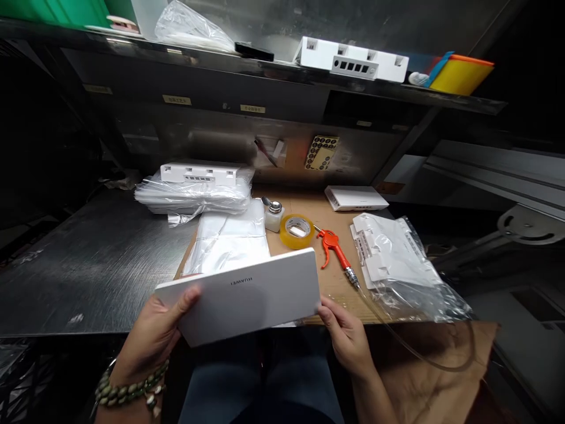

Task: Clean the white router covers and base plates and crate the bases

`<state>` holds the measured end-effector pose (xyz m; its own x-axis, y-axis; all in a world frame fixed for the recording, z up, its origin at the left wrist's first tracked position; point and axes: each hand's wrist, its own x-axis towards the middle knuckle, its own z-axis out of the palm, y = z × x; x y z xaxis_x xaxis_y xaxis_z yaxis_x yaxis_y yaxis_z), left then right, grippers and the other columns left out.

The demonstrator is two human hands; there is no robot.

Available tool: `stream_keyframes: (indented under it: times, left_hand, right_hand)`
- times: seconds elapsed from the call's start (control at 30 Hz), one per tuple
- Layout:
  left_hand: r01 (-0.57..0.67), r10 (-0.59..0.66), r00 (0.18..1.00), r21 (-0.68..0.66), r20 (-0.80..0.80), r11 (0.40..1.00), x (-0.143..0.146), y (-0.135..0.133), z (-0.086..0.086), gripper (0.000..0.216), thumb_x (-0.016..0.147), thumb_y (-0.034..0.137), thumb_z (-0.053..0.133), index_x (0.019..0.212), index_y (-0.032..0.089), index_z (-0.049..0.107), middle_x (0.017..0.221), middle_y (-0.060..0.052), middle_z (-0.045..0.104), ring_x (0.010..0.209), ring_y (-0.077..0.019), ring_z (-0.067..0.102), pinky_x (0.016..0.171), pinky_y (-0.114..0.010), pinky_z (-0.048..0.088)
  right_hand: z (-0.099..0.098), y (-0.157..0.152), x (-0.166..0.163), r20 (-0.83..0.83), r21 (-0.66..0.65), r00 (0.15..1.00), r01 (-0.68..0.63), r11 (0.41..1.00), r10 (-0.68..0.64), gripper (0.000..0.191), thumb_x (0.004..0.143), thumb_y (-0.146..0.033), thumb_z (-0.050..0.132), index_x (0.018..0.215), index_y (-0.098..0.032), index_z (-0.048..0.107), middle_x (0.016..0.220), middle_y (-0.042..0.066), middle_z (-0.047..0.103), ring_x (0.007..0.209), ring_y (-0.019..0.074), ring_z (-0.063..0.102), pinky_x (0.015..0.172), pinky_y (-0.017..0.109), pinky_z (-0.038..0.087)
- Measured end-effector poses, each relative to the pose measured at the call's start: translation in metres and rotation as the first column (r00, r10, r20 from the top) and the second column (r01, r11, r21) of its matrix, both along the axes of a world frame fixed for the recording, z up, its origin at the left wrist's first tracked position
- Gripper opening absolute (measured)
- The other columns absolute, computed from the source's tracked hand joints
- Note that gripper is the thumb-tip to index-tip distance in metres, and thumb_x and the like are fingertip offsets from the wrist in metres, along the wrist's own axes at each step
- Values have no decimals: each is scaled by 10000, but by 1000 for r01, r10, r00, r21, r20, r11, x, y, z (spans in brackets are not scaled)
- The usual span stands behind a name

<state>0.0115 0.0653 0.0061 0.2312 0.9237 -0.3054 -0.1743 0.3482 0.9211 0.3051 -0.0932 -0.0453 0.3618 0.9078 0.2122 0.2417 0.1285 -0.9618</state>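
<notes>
A flat white router casing [251, 297] marked HUAWEI is held tilted above the front edge of the bench. My left hand [154, 330] grips its left end, thumb on the face and fingers behind. My right hand [346, 335] pinches the right end between thumb and fingers. Just behind the casing lie clear plastic bags [232, 235]. Beyond it are a roll of yellow tape [296, 231], a small pump bottle [274, 218] and an orange air blow gun [334, 247] with a clear hose.
Bagged white casings [392, 253] lie at the right, with another white casing [356, 198] behind them. At the left, a casing [198, 175] rests on stacked plastic bags [194, 197]. The overhead shelf [282, 69] carries a white casing [353, 59] and a yellow container [461, 75].
</notes>
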Motion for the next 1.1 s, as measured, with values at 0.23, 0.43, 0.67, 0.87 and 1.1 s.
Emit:
stream_keyframes:
  times: [0.23, 0.43, 0.67, 0.87, 1.1]
  left_hand:
    - [332, -155, 934, 624, -321, 707, -7, -2, 16, 105, 834, 342, 821, 932, 370, 846, 914, 10, 836, 863, -208, 779, 833, -230, 613]
    - [466, -357, 880, 712, -313, 526, 2, 2, 21, 197, 932, 228, 708, 1064, 328, 815, 1033, -9, 834, 954, -220, 786, 867, -262, 613]
    - [461, -416, 877, 667, -241, 585, 10, -2, 22, 157, 882, 202, 775, 1013, 258, 841, 945, -88, 832, 914, -293, 784, 987, -457, 584]
    - [-149, 80, 951, 216, 299, 965, 11, -10, 17, 710, 658, 791, 788, 1164, 293, 789, 1445, -71, 663, 1516, -349, 387, 1212, -437, 391]
    - [-74, 328, 882, -588, 338, 806, -16, 1, 7, 656, 967, 147, 505, 1599, 119, 333, 1091, -179, 806, 1118, -389, 735, 1004, -571, 593]
  right_hand:
    - [13, 8, 14, 84, 59, 996, 7, 998, -11, 393, 1012, -293, 642, 1388, -406, 643, 1393, -16, 702, 1359, 225, 611, 1189, 389, 464]
    - [21, 13, 14, 106, 131, 994, -21, 991, 7, 362, 1019, -233, 623, 1349, -377, 663, 1287, -10, 760, 1312, 216, 650, 1189, 393, 471]
    - [1, 10, 22, 43, 149, 999, -1, 989, -5, 280, 990, -195, 645, 1220, -335, 724, 1263, 34, 769, 1248, 278, 695, 1115, 456, 545]
    - [9, 18, 9, 88, 368, 990, -138, 920, 113, 269, 1040, -245, 532, 1211, -360, 706, 1285, 63, 757, 1243, 334, 694, 1059, 617, 544]
    - [45, 84, 30, 603, 106, 723, -490, 865, 336, 268, 1018, -342, 603, 1261, -350, 717, 1442, 20, 667, 1394, 258, 577, 1129, 494, 508]
